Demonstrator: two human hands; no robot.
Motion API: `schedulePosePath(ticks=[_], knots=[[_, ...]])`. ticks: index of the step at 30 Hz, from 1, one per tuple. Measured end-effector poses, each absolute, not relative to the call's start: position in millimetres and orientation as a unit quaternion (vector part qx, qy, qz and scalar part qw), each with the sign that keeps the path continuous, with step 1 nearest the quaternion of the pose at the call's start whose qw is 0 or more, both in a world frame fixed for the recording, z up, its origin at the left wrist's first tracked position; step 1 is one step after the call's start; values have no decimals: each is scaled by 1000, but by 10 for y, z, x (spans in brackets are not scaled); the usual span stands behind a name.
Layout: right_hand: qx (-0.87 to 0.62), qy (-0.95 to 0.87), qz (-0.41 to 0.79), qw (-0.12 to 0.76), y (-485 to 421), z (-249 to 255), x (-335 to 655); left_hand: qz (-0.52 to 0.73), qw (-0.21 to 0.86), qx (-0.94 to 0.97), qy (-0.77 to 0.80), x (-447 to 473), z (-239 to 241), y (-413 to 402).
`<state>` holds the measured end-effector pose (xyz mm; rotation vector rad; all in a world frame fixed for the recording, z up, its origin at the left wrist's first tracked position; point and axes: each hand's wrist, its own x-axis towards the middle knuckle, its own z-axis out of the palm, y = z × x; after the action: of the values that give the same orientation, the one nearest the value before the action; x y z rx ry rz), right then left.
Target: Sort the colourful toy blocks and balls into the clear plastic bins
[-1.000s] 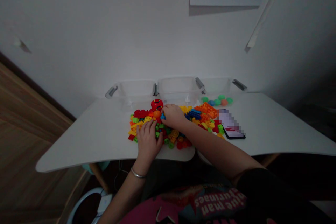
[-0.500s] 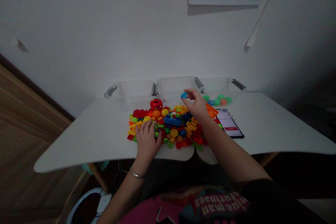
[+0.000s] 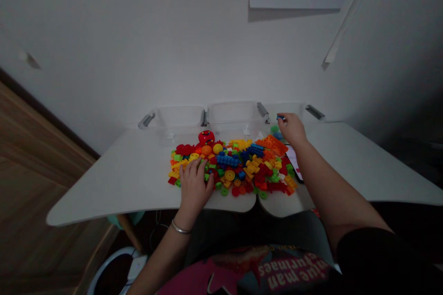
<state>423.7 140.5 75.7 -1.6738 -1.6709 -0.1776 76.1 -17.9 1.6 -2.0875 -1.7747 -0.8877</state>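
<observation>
A heap of coloured plastic bricks (image 3: 238, 166) lies on the white table (image 3: 131, 179) in front of me. My left hand (image 3: 194, 184) rests flat on the heap's left edge, fingers spread, a bangle on the wrist. My right hand (image 3: 291, 128) is stretched out over the right-hand clear bin (image 3: 294, 113) and pinches a small blue piece (image 3: 279, 117) between its fingertips. A few round green and blue pieces lie in that bin, mostly hidden by the hand. A red round toy (image 3: 206, 137) sits at the back of the heap.
Three clear bins with grey handles stand in a row against the wall: the left bin (image 3: 176, 122), the middle bin (image 3: 231, 117) and the right one. A phone (image 3: 295, 162) lies partly under my right forearm. A wooden door is at the left.
My right hand took a blue piece from the heap's middle, lifted it and carried it right, to above the right-hand bin. My left hand has stayed in place.
</observation>
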Motion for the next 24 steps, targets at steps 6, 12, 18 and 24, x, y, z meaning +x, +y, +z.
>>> schedulePosePath(ticks=[6, 12, 18, 24], knots=[[-683, -690, -138, 198, 1398, 706, 4178, -304, 126, -723, -608, 758, 20, -172], [-680, -689, -133, 213, 1429, 688, 4216, -307, 121, -721, -610, 760, 20, -179], [-620, -664, -91, 409, 1323, 842, 4131, -314, 118, -720, -607, 757, 16, -173], [-506, -684, -36, 525, 1053, 1061, 3607, -321, 114, -719, -605, 756, 7, -167]])
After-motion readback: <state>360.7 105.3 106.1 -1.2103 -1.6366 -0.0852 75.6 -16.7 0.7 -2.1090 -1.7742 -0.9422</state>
